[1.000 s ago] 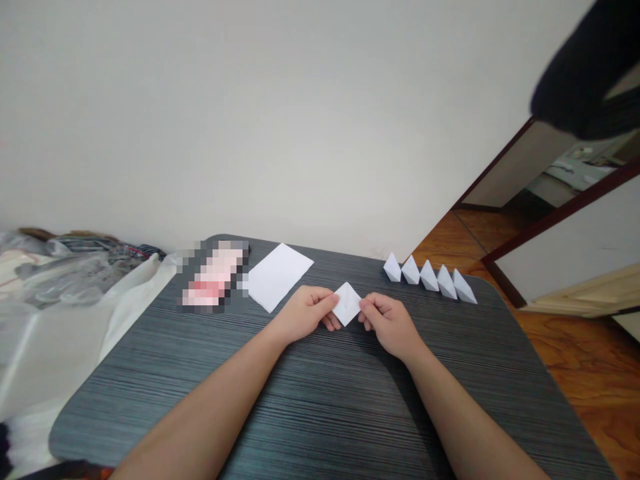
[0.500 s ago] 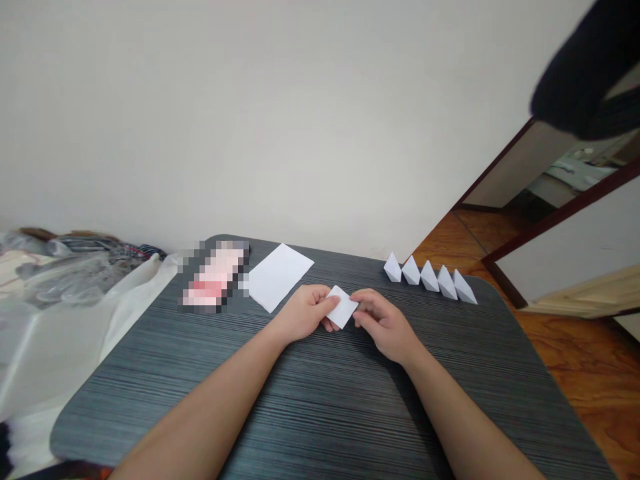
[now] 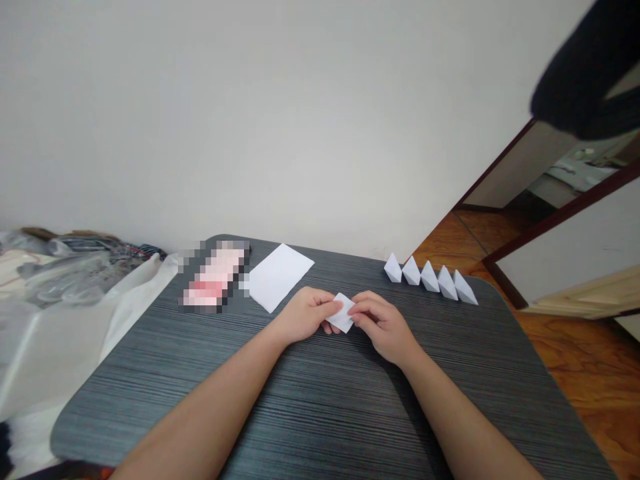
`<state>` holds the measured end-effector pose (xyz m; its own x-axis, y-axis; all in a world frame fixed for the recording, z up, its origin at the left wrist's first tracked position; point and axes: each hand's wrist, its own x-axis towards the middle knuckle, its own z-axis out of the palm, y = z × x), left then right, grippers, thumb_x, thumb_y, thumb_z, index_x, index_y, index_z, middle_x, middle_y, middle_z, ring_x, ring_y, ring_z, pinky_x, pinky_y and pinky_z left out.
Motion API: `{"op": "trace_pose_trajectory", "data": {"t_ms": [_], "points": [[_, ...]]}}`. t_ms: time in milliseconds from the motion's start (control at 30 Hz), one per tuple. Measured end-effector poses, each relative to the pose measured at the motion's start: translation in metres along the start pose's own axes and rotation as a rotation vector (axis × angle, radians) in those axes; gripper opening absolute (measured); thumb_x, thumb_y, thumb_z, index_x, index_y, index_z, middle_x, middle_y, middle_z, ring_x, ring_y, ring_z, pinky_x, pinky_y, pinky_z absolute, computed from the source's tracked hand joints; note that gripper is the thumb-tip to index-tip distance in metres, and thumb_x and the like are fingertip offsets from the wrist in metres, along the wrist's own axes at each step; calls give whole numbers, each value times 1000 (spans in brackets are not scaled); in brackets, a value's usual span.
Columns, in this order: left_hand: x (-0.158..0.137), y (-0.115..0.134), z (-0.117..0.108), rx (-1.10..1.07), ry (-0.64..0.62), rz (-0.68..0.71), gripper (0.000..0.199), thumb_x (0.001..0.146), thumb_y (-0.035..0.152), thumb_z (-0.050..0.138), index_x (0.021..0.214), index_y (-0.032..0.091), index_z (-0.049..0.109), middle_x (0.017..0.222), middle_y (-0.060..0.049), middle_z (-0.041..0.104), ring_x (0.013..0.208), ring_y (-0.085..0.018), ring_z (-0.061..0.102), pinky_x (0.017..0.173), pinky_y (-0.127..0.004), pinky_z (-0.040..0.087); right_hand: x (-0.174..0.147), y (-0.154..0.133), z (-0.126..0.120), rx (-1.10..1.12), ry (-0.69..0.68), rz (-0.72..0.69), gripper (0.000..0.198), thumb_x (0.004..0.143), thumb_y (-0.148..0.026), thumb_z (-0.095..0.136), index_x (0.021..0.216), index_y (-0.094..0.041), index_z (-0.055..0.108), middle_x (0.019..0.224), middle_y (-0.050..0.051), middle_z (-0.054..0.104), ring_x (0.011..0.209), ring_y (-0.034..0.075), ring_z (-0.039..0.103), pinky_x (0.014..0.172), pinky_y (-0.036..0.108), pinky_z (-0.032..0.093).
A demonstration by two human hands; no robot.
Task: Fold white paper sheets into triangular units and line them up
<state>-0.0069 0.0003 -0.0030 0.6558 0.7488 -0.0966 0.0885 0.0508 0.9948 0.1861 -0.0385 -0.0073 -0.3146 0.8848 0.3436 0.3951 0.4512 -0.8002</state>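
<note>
A small folded square of white paper point(image 3: 342, 321) is held just above the dark table point(image 3: 300, 400), one corner pointing toward me. My left hand point(image 3: 310, 313) is closed on its left side, thumb on top and fingers beneath. At the right corner, my right hand point(image 3: 383, 327) pinches the paper between thumb and fingertips. Behind my left hand lies a larger stack or sheet of white paper point(image 3: 281, 277). Several folded white paper shapes point(image 3: 431, 277) with pointed tops stand in a row at the back right of the table.
A pixelated pink and red item point(image 3: 213, 277) lies at the table's back left. Plastic bags and white cloth point(image 3: 65, 320) are heaped beyond the left edge. A pale wall point(image 3: 300, 133) rises behind the table. A dark blurred object point(image 3: 575, 80) hangs at the upper right.
The folded paper has shifted slightly right and toward me. My right fingers have moved left and now press onto its right corner. The rest stays put.
</note>
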Motion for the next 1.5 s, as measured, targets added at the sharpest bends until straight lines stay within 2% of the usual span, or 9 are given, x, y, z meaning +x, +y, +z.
{"op": "trace_pose_trajectory", "data": {"t_ms": [267, 667, 867, 1067, 1367, 1500], "points": [[0, 1, 1, 9, -23, -12, 39, 88, 41, 41, 83, 9, 62, 65, -8, 66, 54, -12, 58, 53, -23, 47, 1, 1, 0, -41, 43, 60, 12, 87, -20, 51, 79, -18, 60, 76, 3, 56, 70, 15, 53, 65, 28, 41], [0, 4, 3, 110, -31, -39, 39, 88, 42, 41, 85, 9, 61, 64, -7, 66, 52, -12, 58, 53, -23, 48, 0, -3, 2, -124, 83, 81, 15, 87, -22, 49, 75, -18, 58, 69, 2, 53, 65, 15, 50, 61, 27, 39], [-1, 6, 4, 57, -41, -10, 42, 89, 44, 36, 83, 10, 59, 63, -7, 64, 53, -12, 58, 53, -23, 48, 0, -2, 1, -172, 127, 97, 14, 87, -24, 48, 77, -19, 57, 69, 2, 54, 65, 15, 51, 61, 28, 39], [-2, 7, 6, 88, -57, -6, 27, 81, 36, 55, 91, 12, 59, 70, -5, 64, 59, -12, 60, 54, -22, 47, -1, -2, 1, -186, 139, 109, 14, 86, -25, 49, 78, -19, 58, 69, 2, 55, 65, 15, 52, 61, 27, 40], [-1, 7, 6, 96, -58, -19, 29, 87, 36, 43, 86, 11, 58, 67, -5, 63, 58, -12, 60, 56, -24, 48, -4, 2, 4, -78, 129, 185, 11, 87, -28, 49, 85, -19, 56, 63, 0, 56, 55, 13, 54, 55, 26, 42], [-2, 8, 6, 103, -49, -15, 30, 87, 37, 43, 85, 11, 58, 67, -5, 64, 58, -12, 60, 55, -23, 48, -5, 5, 6, 20, 144, 224, 16, 86, -30, 50, 98, -19, 53, 67, 0, 58, 53, 13, 57, 52, 25, 45]]}}
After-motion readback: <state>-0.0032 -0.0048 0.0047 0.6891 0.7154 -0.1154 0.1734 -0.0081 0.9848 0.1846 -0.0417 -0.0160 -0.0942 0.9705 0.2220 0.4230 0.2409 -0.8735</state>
